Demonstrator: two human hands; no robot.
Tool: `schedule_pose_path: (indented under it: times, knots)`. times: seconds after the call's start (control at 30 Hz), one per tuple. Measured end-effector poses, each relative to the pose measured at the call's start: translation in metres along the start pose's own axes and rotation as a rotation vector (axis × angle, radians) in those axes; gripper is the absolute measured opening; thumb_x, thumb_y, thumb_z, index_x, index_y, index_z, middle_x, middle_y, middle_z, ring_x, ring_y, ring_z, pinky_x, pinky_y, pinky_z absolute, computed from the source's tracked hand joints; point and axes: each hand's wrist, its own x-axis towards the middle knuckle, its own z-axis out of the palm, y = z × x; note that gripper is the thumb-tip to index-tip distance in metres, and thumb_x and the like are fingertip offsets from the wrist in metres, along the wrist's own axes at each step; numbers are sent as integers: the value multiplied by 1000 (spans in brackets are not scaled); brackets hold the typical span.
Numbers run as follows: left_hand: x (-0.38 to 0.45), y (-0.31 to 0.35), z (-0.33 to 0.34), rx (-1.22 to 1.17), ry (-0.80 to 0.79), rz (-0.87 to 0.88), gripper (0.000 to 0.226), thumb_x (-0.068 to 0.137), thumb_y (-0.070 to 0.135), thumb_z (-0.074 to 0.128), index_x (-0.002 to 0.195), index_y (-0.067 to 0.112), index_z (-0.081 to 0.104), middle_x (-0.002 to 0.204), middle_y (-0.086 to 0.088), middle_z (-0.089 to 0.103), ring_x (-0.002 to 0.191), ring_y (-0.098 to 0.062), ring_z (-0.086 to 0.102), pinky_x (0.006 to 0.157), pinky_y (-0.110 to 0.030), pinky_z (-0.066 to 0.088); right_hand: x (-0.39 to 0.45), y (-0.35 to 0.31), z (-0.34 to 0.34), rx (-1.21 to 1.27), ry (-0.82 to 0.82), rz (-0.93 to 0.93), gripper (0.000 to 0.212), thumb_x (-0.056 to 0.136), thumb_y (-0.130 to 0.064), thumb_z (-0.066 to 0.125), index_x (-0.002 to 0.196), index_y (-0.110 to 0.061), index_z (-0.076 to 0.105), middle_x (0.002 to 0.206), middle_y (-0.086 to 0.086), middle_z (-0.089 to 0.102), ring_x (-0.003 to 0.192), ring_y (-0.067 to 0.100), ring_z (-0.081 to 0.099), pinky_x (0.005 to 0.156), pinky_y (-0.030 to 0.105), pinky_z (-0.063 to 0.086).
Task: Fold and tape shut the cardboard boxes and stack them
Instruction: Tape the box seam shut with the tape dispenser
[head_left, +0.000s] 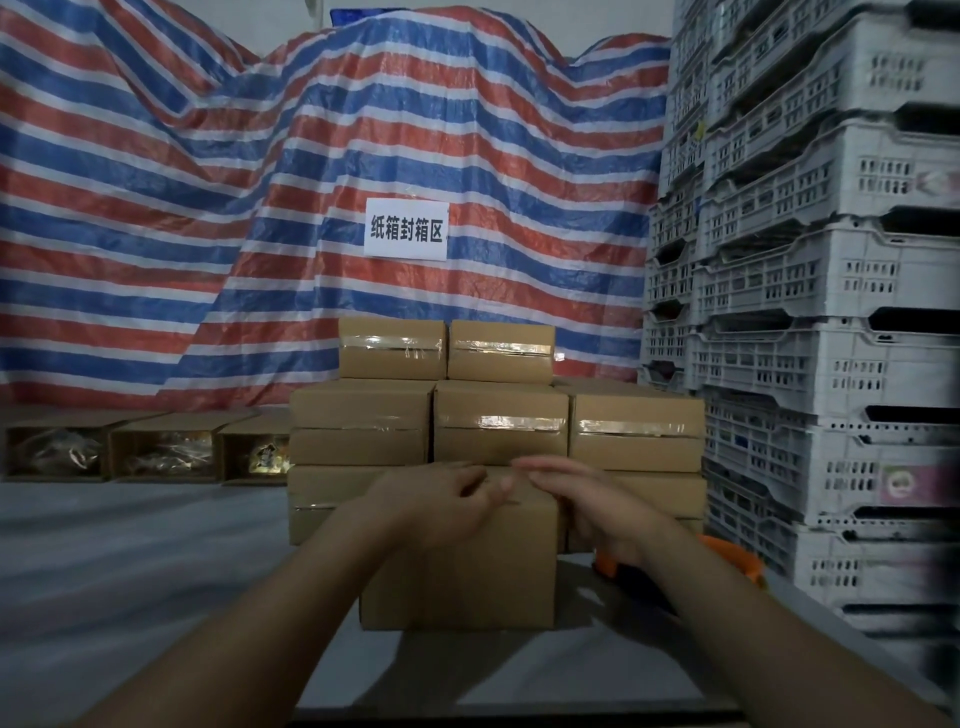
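Left hand: my left hand (436, 493) sits low in the middle of the frame, fingers curled loosely on the top edge of the box in front of me, thumb side up; it presses rather than grips.
Right hand: my right hand (597, 504) lies just beside it, palm turned inward, fingers stretched flat and together along the same top edge; nothing is clutched in it.
Gap between hands: fingertips nearly meet over the middle of the box top; I cannot tell if they touch.
Box I'm working: the plain brown cardboard box (467, 566) stands on the grey surface (130, 571), bottom centre of the frame, top flaps down under my hands.
Stack: right behind it, the stack of taped boxes (498, 415) rises in rows, two smaller ones on top, shiny clear tape across their fronts.
Tape gun: an orange tool (737, 558) peeks out at lower right behind my right forearm, mostly hidden.
Open boxes: three open cartons (166, 447) lie on their sides at mid left, wrapped goods inside.
Backdrop: a red, white and blue striped tarp (208, 208) with a white paper sign (406, 228) at centre.
Right edge: grey plastic crates (821, 260) stacked high.
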Motion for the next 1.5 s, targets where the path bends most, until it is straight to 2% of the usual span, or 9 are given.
schedule_pose_path:
  times: [0.1,0.27,0.43,0.63,0.83,1.0,1.1,1.2,1.5]
  knots:
    - [0,-2,1,17,-5,0,84,84,82,12,153,34,24,161,7,25,145,-18,27,110,-42,28,-8,-6,-21,-315,171,-9,20,103,-35,51,113,-29,67,115,1,68,105,17,62,99,43,50]
    - [2,-2,0,-22,-21,-16,72,94,72,16,154,33,22,162,8,21,147,-16,21,114,-40,21,-43,19,-61,-1136,339,49,35,95,-61,48,94,-29,62,90,-5,66,78,11,59,63,28,45]
    - [2,0,-7,-204,-87,-79,64,99,63,17,154,30,24,161,1,26,147,-20,23,116,-41,19,-60,53,-67,-1355,431,211,51,93,-69,42,89,-22,59,94,0,68,83,17,65,72,29,52]
    - [-1,2,-26,-477,-56,-159,57,105,52,16,129,19,57,132,-10,58,120,-22,53,104,-37,34,-58,67,-58,-1348,584,111,66,88,-80,31,70,-23,58,66,-8,59,56,7,54,49,23,42]
    - [-5,-5,-35,-832,133,-248,47,108,37,25,120,11,62,117,-9,63,107,-20,60,88,-28,45,-50,62,-63,-1365,664,90,73,82,-86,31,63,-22,59,58,-7,57,52,6,54,45,24,38]
    - [3,-12,-28,-856,157,-249,44,106,41,31,118,13,63,120,-9,65,113,-22,60,106,-40,40,-31,-1,-72,-847,696,-52,73,82,-82,45,59,-17,71,48,1,62,48,12,62,47,25,39]
    - [5,-15,-27,-897,175,-256,41,105,42,34,110,16,65,116,-6,67,109,-19,61,103,-37,42,-16,-50,-65,-371,587,-134,58,82,-71,60,86,-15,74,63,-1,72,57,14,69,53,25,46]
    - [1,-19,-31,-1097,160,-257,46,106,41,28,113,12,64,116,-8,67,111,-20,60,101,-38,42,3,-87,-49,-160,346,-125,55,81,-64,67,99,-12,71,73,1,76,60,12,70,56,23,53]
    - [-4,-27,-37,-1385,182,-275,69,105,50,17,105,2,67,102,-13,73,100,-21,65,94,-35,33,51,-97,-7,-210,-4,-131,61,76,-67,67,110,-17,69,89,12,77,69,18,72,64,26,59]
